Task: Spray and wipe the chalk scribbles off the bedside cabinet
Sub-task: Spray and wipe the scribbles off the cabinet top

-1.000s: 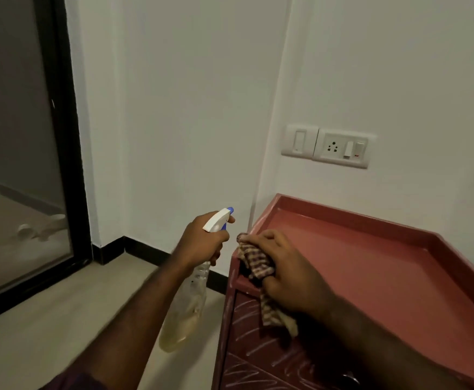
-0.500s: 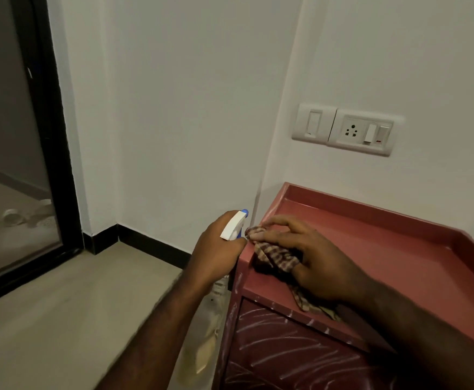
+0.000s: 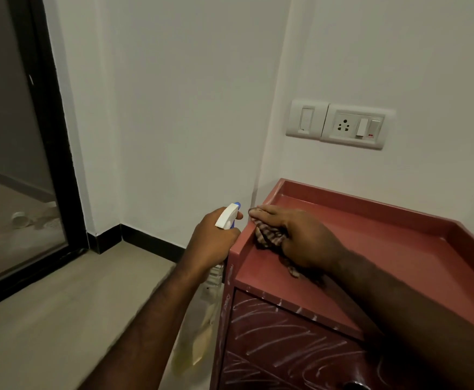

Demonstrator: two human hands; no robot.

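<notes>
White walls [image 3: 188, 108] met in a corner behind the bedside cabinet [image 3: 384, 263], and from my remote seat I read the scene from the fingertips out. On the right hand [image 3: 306, 240] the fingers [image 3: 266, 214] lay close together, bent lightly over a bunched checked cloth [image 3: 269, 238], pressing it onto the cabinet's raised left rim near the front corner. A tail of the cloth trailed out under the wrist across the red top. I could not see the thumb.

Just beside it, off the cabinet's left edge, the left hand [image 3: 210, 244] was wrapped round the neck of the spray bottle [image 3: 228, 218]. Its white head with a blue tip poked above the knuckles, and its clear body hung blurred alongside the cabinet.

Below both hands, chalk scribbles [image 3: 286, 333] covered the dark drawer front.

Farther out, a switch plate [image 3: 307, 119] and a socket [image 3: 355, 126] sat on the wall above the cabinet. Black skirting [image 3: 145, 240] ran along the floor [image 3: 61, 305], and a black-framed glass door [image 3: 10, 164] stood at the left.
</notes>
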